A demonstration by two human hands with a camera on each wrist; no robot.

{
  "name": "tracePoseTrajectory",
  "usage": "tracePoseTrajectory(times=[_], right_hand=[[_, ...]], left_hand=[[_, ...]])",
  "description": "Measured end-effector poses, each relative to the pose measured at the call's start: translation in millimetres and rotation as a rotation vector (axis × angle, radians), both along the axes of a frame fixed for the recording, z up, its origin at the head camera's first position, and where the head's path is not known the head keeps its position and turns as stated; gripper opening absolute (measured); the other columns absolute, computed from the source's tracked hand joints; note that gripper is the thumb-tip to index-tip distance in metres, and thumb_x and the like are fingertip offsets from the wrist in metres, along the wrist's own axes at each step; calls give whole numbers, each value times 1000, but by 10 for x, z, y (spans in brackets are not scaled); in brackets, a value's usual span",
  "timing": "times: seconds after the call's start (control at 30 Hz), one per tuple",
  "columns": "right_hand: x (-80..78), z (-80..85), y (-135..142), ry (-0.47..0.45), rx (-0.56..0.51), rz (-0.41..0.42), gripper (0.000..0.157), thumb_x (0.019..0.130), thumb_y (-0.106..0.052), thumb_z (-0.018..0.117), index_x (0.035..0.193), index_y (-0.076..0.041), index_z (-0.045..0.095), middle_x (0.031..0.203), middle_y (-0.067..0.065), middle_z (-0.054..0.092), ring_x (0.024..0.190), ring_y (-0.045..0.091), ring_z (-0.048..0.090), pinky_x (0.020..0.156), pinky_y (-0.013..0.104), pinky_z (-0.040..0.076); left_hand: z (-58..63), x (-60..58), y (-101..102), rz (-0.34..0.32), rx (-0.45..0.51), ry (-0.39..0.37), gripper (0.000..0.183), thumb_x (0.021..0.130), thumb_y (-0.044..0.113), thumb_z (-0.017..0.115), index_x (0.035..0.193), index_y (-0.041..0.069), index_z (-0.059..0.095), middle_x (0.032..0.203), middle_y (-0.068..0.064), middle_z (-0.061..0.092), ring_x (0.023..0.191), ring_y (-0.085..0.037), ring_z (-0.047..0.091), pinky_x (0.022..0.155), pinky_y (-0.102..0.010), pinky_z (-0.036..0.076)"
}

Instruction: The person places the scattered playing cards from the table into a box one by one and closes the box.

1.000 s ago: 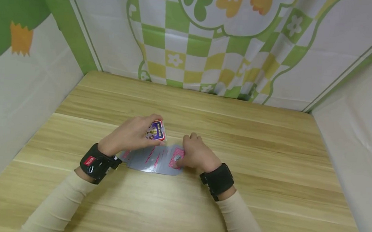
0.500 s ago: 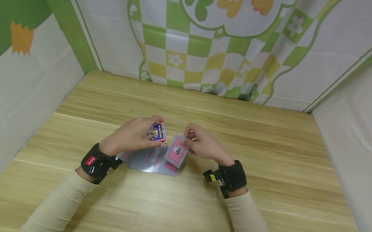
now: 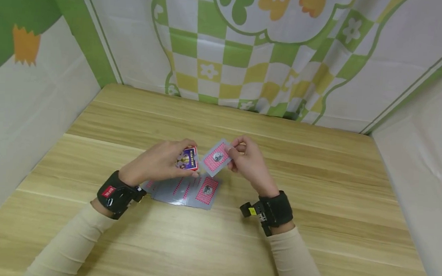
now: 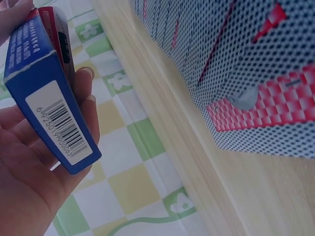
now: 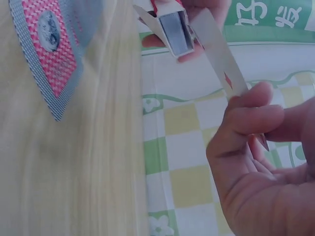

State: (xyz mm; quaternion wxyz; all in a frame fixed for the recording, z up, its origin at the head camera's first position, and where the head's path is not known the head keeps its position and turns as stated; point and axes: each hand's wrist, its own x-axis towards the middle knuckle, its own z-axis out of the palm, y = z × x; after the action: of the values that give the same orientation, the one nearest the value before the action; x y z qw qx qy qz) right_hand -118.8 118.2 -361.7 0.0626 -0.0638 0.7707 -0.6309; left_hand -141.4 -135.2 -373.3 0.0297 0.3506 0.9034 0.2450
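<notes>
A small blue and red playing-card box (image 3: 187,159) is gripped in my left hand (image 3: 155,160), its thumb and fingers on opposite sides. Its barcode end (image 4: 59,123) faces the left wrist camera. In the right wrist view the box's other end (image 5: 176,34) is uncovered, with a flap folded out; whether cards are inside, I cannot tell. Thumb and fingers of my right hand (image 3: 251,163) pinch a playing card (image 3: 216,156) with a pink patterned back. This card is raised close to the box's uncovered end. Below both hands, overlapping cards (image 3: 207,191) lie face down in a spread row.
The wooden table (image 3: 316,194) carries the cards. A checked green, yellow and white cloth (image 3: 244,72) hangs along its back edge. Pale walls (image 3: 422,146) stand at both sides.
My right hand has lifted a card off the right end of the row and moved it up, tilting it beside the box. The left hand with the box has hardly moved.
</notes>
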Motion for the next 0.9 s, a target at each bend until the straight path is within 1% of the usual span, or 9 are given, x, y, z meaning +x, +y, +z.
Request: tracePoseTrajectory(times=[0.1,0.2,0.3,0.4,0.5,0.63,0.7,0.8,0.9], right_hand=[[-4,-25,-42,27,-6,-28,14,97,-10,54,102,0,46,80,18,59,55,28,58,48,29,48],[-2,-58,-95,44,-41,-49,16,96,-9,55,101,2,45,81,22,59,58,35,61,52,39,55],[18,-93,-165,24,-101,-64,16,97,-8,54,100,4,43,85,25,57,59,34,64,60,52,56],[58,-136,-269,11,-110,-48,16,95,-6,56,97,4,44,91,25,55,60,32,66,62,52,55],[120,-177,-393,67,5,-7,15,92,-7,61,93,2,49,94,20,57,63,28,67,58,45,57],[191,-192,-521,254,273,19,6,90,-9,64,89,-3,62,90,9,65,68,16,66,53,30,56],[208,-185,-548,326,368,31,5,90,-8,63,90,-5,67,90,6,68,72,12,64,55,27,55],[210,-164,-536,373,438,87,11,90,-5,61,96,-5,70,96,6,69,77,12,63,59,26,55],[183,-146,-483,369,460,141,15,90,-4,60,101,-5,70,99,5,68,80,12,62,63,28,55]], left_hand=[[5,5,17,-23,18,-2,77,72,55,73,128,10,46,84,2,59,66,-8,56,54,-29,50],[6,10,32,-35,24,4,77,72,55,73,128,10,46,84,3,59,65,-7,56,52,-27,49],[9,16,41,-30,28,5,77,73,57,72,127,9,45,83,4,59,64,-7,55,52,-27,48],[10,20,45,-21,33,5,76,75,57,70,127,9,45,83,3,58,64,-8,55,52,-28,48],[2,21,52,-23,30,20,76,75,57,70,128,9,45,85,2,58,65,-9,55,52,-28,48],[-15,17,63,-29,17,47,78,73,57,72,128,7,46,85,2,59,65,-8,55,51,-27,49],[-21,17,63,-25,9,52,80,72,55,73,128,5,47,83,1,59,65,-8,56,51,-28,49],[-26,14,53,-12,-7,54,80,73,53,74,129,4,47,82,1,59,65,-9,55,51,-29,49],[-21,9,38,9,-5,40,78,74,52,74,129,5,46,82,1,59,65,-9,55,52,-29,49]])
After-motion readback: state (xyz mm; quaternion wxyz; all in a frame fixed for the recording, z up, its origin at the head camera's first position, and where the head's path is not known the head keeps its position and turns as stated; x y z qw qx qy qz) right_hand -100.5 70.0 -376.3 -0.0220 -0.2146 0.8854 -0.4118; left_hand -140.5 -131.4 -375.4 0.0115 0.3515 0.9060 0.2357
